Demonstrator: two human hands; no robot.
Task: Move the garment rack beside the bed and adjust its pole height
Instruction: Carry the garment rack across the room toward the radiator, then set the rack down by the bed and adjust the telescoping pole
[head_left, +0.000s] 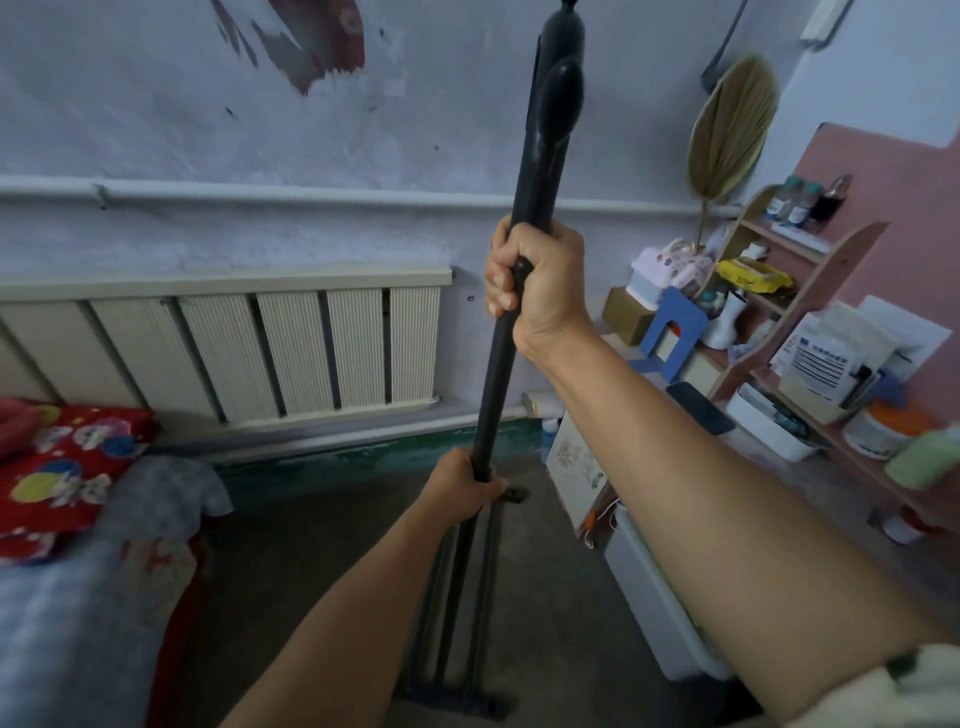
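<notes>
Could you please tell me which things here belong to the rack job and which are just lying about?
Job: rack pole, right hand, left hand, rack legs, bed.
Lying about: radiator, shelf, blue stool, straw fan.

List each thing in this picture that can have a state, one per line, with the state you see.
Rack pole: upright, slightly tilted, gripped by both hands.
Right hand: fingers closed round the pole, high up.
Left hand: closed round the pole lower down, just above the legs.
Rack legs: close together, resting on the floor.
Bed: at left, covered, red patterned pillow on it.
Shelf unit: at right, crowded with items.
</notes>
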